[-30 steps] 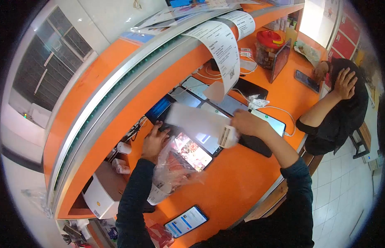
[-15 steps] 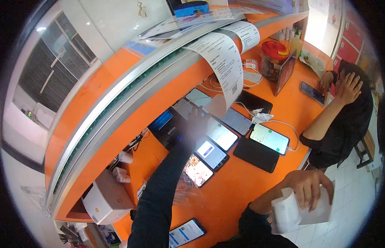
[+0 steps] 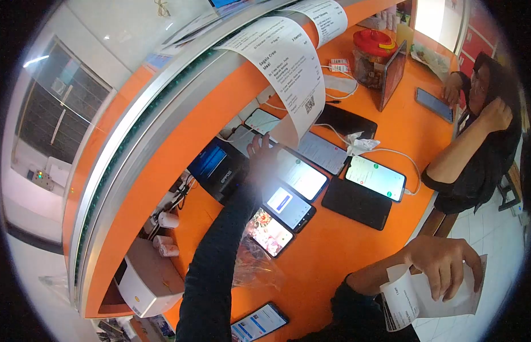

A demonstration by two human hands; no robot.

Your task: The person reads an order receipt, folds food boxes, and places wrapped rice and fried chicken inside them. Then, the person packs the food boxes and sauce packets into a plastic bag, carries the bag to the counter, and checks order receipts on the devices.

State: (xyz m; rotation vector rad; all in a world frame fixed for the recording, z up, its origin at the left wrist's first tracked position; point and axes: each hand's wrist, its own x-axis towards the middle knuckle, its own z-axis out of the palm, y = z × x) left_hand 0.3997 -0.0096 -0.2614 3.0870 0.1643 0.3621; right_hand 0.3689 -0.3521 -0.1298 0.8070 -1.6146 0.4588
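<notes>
My left hand (image 3: 263,162) reaches over the lit phones beside a black receipt printer (image 3: 221,174), fingers apart and partly washed out by glare. Near its fingertips lies a grey phone-like slab (image 3: 242,139); whether they touch it I cannot tell. Below that hand are a phone with a pop-up box (image 3: 289,206) and a phone with a floral screen (image 3: 269,232). A phone with a pale screen (image 3: 302,176) lies to its right. At the lower right, my right hand (image 3: 445,265) is closed on a curled printed receipt (image 3: 400,302).
Long printed receipts (image 3: 288,71) hang over the raised orange counter edge (image 3: 163,165). Several more phones lie on the orange desk, including a black one (image 3: 357,203) and a cabled one (image 3: 375,178). A person in dark clothes (image 3: 473,154) sits at the right. A white box (image 3: 148,279) stands lower left.
The view has shifted slightly. My right hand has moved right with the receipt, whose print now shows. My left hand stays over the phones near the printer. The seated person's raised hand has lowered slightly.
</notes>
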